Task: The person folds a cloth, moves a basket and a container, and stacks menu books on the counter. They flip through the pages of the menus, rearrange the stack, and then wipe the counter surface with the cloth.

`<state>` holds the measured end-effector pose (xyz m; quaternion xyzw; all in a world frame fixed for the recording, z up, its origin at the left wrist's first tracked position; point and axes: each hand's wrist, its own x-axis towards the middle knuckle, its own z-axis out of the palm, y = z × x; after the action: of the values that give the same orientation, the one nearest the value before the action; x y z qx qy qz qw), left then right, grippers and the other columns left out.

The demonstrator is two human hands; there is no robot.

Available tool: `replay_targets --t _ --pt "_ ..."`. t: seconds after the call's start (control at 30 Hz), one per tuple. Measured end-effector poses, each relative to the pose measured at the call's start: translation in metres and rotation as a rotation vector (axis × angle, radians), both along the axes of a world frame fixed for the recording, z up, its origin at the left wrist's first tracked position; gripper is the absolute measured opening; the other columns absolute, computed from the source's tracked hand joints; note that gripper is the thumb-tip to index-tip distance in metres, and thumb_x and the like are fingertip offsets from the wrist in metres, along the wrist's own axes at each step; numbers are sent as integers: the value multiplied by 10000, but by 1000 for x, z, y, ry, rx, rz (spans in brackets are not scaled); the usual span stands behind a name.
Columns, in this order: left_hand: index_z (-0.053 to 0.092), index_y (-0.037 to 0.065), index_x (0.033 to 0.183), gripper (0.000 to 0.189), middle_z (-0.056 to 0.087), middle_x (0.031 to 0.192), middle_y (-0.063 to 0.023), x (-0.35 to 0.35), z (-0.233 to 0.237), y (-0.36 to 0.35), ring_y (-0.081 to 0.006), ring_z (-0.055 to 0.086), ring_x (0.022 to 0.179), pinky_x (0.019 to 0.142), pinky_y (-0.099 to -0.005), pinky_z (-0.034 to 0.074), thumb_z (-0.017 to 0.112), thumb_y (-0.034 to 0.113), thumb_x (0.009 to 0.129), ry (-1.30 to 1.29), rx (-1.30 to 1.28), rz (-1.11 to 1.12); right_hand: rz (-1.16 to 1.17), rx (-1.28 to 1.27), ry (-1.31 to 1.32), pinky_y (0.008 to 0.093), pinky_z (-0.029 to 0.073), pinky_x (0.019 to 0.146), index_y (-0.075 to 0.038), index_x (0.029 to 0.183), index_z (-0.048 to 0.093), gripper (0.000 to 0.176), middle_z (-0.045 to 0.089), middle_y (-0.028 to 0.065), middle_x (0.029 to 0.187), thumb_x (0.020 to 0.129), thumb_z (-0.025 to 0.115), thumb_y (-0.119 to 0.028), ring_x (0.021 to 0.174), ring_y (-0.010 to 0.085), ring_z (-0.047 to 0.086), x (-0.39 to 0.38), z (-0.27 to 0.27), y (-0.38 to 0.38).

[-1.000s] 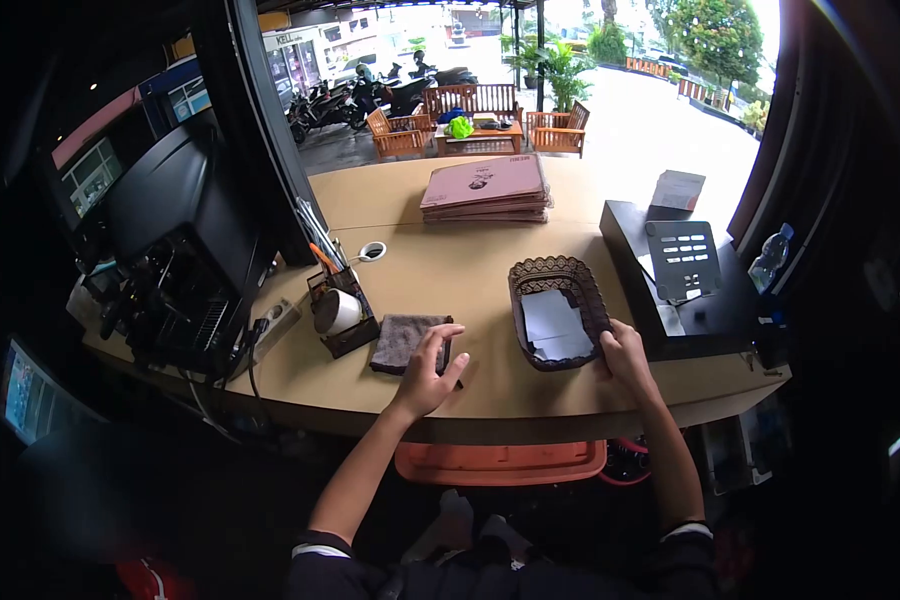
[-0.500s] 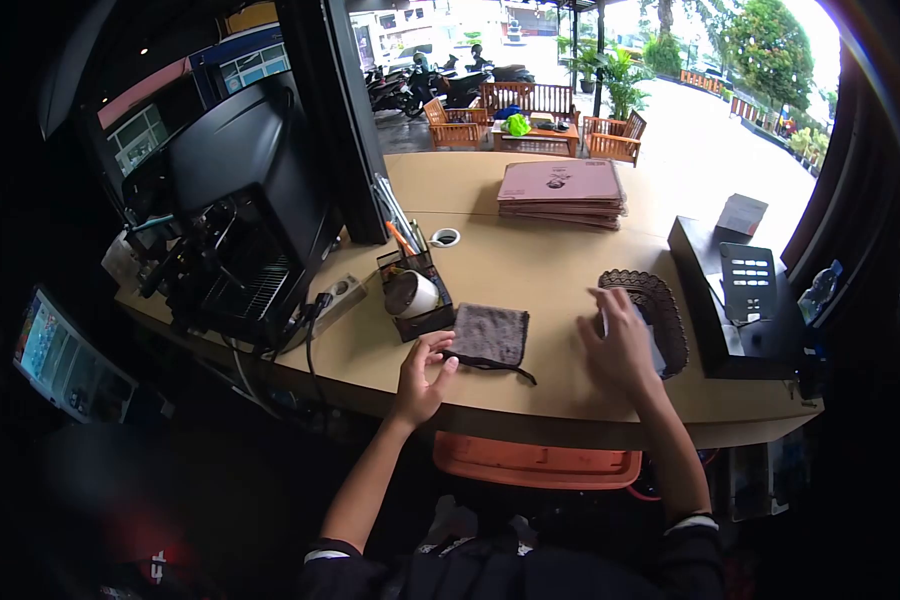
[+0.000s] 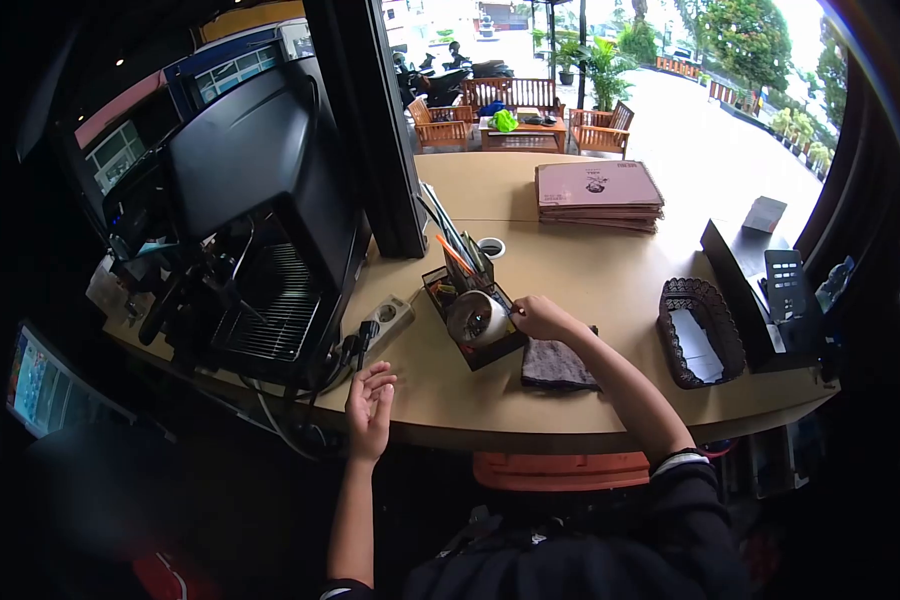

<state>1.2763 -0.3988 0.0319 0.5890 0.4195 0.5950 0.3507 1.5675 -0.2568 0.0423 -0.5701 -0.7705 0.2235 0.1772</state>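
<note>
The right hand (image 3: pixel 540 318) reaches to a white roll (image 3: pixel 475 318) that lies on its side in a black desk tray (image 3: pixel 482 352) on the counter (image 3: pixel 610 280). Its fingers (image 3: pixel 519 312) are bent close together and meet the right edge of the roll; whether they already pinch it, I cannot tell. The roll looks light and stiff, probably tape or a small cup, so a soft hold is enough. I would take it on the rim beside the fingers, thumb on one side and two fingers on the other. It is round and white, with a darker middle turned to the camera. Behind the fingers, pens (image 3: pixel 458 258) stand in the same tray. A grey cloth (image 3: pixel 555 365) lies just under the wrist. The left hand (image 3: pixel 370 405) is open and empty, fingers loosely spread, at the near edge of the counter, well apart from the roll.
</note>
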Motion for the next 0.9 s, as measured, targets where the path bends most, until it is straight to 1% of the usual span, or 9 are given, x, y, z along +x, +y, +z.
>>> replay_targets --t 0.2,0.33,0.43,0.53,0.6,0.73,0.8,0.83,0.9 --pt "460 -19 1143 289 520 1126 -98 6 -9 42 -136 547 953 848 -260 436 513 90 880 -82 -7 -133 -54 56 98 461 449 725 43 757 593 257 585 264 747 796 487 -188 764 425 568 1 -6 -12" --pt "465 -12 1145 288 529 1112 -89 35 3 56 -133 544 951 863 -260 421 503 60 868 -75 -13 -230 -99 113 162 464 438 691 38 727 572 239 576 257 710 800 485 -172 721 423 562 16 32 -45" --pt "461 -7 1149 301 528 1119 -97 64 5 60 -145 543 959 861 -282 417 505 109 874 -54 -24 -278 -156 101 193 457 436 676 40 736 568 227 570 255 697 805 485 -160 703 414 560 50 53 -69" --pt "453 -5 1157 339 524 1127 -107 105 5 68 -154 550 954 852 -289 423 539 167 878 -61 -24 -363 -211 181 188 432 446 640 43 752 579 213 571 242 669 800 502 -150 661 389 573 88 81 -108" --pt "442 -4 1171 408 518 1139 -118 140 3 71 -169 563 949 828 -288 435 575 243 875 -85 -30 -464 -313 138 205 421 448 629 45 749 581 218 570 240 671 797 518 -157 657 374 581 117 103 -135" --pt "401 14 1229 443 487 1183 -126 224 1 69 -168 555 952 798 -284 456 560 235 879 -156 -101 -648 -461 259 41 427 442 616 54 680 548 248 561 229 654 789 513 -166 637 362 578 195 103 -168" --pt "367 22 1261 467 455 1220 -131 266 -3 66 -172 546 971 774 -288 468 546 227 881 -114 -210 -703 -530 272 57 429 448 625 47 677 555 248 570 222 666 781 507 -173 650 356 584 227 99 -182" --pt "337 22 1290 498 426 1259 -140 286 -9 66 -181 529 1001 765 -288 474 536 226 881 -17 -244 -684 -564 250 66 429 448 629 44 679 559 248 570 221 667 781 500 -174 653 356 585 239 98 -188" --pt "261 23 1343 582 346 1340 -161 325 -20 64 -236 462 1130 839 -330 462 532 257 884 -51 -378 -735 -602 228 78 430 449 632 41 681 563 249 570 219 667 782 494 -176 656 356 586 263 93 -198"
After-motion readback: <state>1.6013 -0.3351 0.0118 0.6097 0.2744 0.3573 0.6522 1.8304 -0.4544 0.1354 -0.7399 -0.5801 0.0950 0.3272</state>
